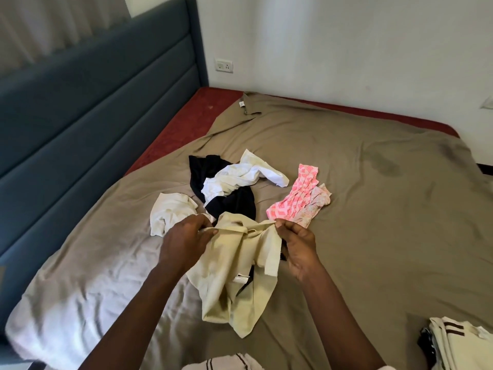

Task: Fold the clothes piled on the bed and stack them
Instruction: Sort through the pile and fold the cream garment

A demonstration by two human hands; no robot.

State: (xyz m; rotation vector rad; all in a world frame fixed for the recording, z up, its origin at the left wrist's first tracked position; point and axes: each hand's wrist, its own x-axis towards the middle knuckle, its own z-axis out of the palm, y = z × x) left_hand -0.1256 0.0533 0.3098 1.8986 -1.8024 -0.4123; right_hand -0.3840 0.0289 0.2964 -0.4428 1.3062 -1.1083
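Note:
A pale yellow garment [234, 279] hangs between both hands above the bed. My left hand [186, 240] pinches its upper left edge and my right hand [298, 247] pinches its upper right corner. Behind it lies a loose pile: a black garment [234, 204] under a crumpled white one [240, 178], a small white piece [170, 209] to the left, and a pink patterned piece [301, 196] to the right. A stack of folded cream clothes with dark stripes [458, 343] sits at the bottom right.
The olive-brown sheet [373, 209] covers most of the bed, with the red mattress [181, 129] showing along the far edges. A blue padded headboard [80, 116] runs along the left. White walls with a socket [224, 66] stand behind.

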